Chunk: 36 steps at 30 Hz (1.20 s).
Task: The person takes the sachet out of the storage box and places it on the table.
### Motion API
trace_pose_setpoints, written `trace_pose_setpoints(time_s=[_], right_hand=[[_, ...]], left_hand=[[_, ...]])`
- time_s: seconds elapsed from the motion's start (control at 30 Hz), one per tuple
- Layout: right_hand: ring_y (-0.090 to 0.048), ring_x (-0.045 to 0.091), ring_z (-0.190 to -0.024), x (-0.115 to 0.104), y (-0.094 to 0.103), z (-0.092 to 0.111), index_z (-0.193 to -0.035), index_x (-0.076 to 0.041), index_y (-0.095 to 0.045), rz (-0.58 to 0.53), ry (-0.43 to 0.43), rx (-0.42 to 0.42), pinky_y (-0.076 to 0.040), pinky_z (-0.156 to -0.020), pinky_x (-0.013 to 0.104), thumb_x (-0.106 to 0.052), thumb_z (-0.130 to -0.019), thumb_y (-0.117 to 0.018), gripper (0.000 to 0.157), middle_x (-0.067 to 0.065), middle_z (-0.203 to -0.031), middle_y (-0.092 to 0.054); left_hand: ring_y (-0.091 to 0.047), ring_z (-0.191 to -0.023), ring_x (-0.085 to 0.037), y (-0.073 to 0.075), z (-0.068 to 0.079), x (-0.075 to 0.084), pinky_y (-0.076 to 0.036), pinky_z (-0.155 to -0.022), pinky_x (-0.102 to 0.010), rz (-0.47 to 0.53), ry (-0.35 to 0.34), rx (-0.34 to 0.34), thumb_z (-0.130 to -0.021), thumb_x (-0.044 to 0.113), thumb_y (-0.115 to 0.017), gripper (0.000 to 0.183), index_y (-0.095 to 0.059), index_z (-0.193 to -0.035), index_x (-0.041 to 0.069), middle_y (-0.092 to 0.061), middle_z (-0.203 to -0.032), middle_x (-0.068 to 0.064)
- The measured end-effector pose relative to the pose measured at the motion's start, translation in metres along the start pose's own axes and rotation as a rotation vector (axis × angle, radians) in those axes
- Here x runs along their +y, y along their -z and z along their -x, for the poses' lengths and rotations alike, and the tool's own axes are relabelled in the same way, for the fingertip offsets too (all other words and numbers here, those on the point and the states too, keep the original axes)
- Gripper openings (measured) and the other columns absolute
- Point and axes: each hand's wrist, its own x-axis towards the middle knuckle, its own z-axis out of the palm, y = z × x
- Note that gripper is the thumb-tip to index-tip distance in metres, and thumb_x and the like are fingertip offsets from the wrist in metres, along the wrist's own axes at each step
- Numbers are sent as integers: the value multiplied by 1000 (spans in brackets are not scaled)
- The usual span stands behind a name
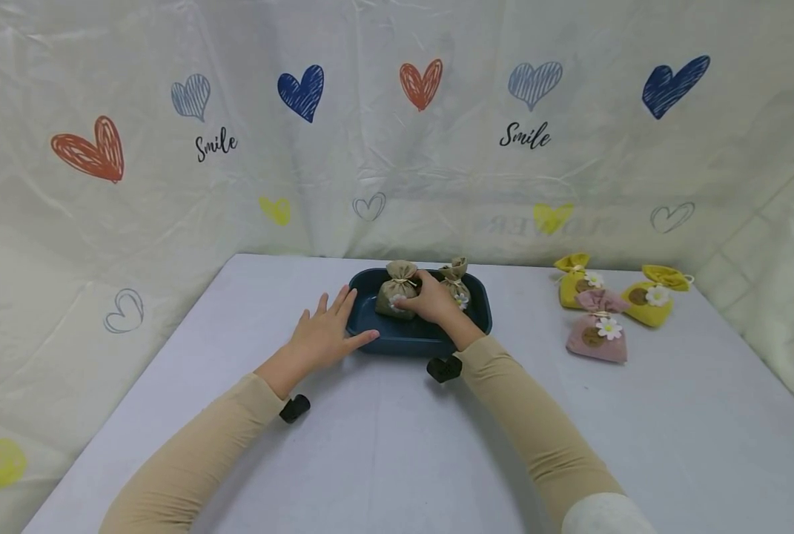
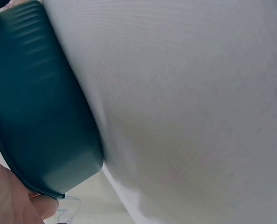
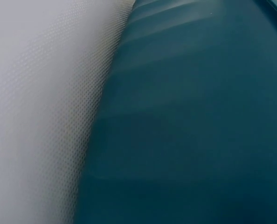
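Nearest the viewer, two tan sleeves (image 1: 203,445) extend over a white table (image 1: 376,445). Right side: pink pouch (image 1: 580,340) with white flower. Left hand (image 1: 323,337): fingers straight and spread, against left end of dark teal tray (image 1: 397,345). Right hand (image 1: 434,302): thumb and fingers grip an olive pouch (image 1: 388,298) inside the tray, left half; contact with tray floor cannot be told. Second olive pouch (image 1: 460,288): tray's right half. Far right: two yellow pouches (image 1: 652,314). Beyond: heart-printed sheet (image 1: 383,156).
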Motion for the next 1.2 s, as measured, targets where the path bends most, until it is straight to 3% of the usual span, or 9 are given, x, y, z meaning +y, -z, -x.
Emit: trace_pose_setpoints(time_s=[0.2, 0.4, 0.63, 1.2], right_hand=[[-51, 38, -132, 3, 0, -1, -148, 3, -45, -7, 22, 15, -41, -109, 51, -30, -93, -78, 72, 23, -146, -52], [-61, 36, -117, 6, 0, 2, -146, 3, -49, -47, 44, 12, -51, -95, 48, -25, -93, -78, 67, 24, -135, -58], [-62, 37, -117, 4, 8, 5, -145, -1, -51, -78, 42, -24, -54, -90, 48, -22, -93, -77, 61, 25, -132, -60], [-70, 38, -83, 2, 27, 22, -147, -4, -48, -158, 70, -64, -57, -73, 42, -21, -96, -75, 60, 24, -118, -68]], left_hand=[[-9, -154, -44, 0, -1, 1, -18, -115, -71, 2, 2, -1, -95, 79, -42, 103, -9, -167, 13, -5, -172, -8], [-9, -154, -45, -1, -1, 0, -17, -114, -72, 8, 3, -5, -95, 79, -41, 103, -9, -167, 12, -5, -172, -8], [-8, -154, -44, 1, 1, 1, -17, -115, -71, 12, 0, -6, -95, 78, -42, 103, -7, -167, 13, -4, -172, -8], [-7, -154, -43, 0, -3, -1, -16, -115, -71, 27, -4, -9, -95, 78, -42, 103, -6, -167, 14, -3, -172, -7]])
